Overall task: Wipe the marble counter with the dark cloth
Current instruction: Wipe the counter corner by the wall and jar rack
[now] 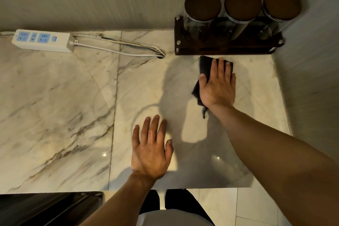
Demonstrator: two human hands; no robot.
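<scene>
Three jars [202,13], one cloth [206,68], two hands [218,88].

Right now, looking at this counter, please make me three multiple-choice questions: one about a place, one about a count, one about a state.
1. Where does the dark cloth lie?
A. just in front of the jar rack
B. on the power strip
C. on the floor

2. How many jars stand in the rack?
A. two
B. three
C. five

3. What is the left hand doing?
A. holding a jar
B. lying flat on the marble counter
C. gripping the cloth

Answers: 1 A, the cloth lies under the right hand near the rack's front edge; 2 B, three dark lids show; 3 B, its fingers are spread and empty.
</scene>
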